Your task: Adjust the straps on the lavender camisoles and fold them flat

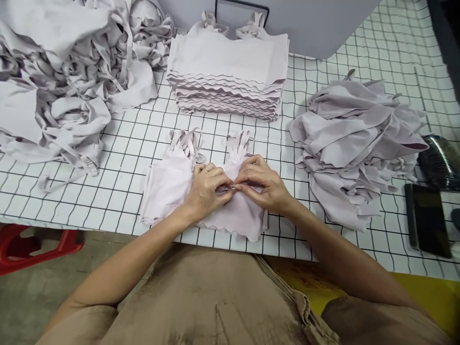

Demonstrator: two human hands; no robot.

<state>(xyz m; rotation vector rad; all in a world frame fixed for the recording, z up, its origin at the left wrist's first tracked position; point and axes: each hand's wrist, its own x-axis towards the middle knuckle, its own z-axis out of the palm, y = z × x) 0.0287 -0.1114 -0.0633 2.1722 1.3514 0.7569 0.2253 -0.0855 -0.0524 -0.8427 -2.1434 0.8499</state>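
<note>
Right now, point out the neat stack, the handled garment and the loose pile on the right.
Neat stack [230, 60]: head view, on the top layer.
Handled garment [239, 212]: head view, on the cloth above its wavy hem.
Loose pile [350, 132]: head view, on its crumpled middle.

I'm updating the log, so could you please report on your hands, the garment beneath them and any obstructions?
Left hand and right hand meet, pinching something too small to identify. Pale garment spread beneath. No obstruction seen.
</note>
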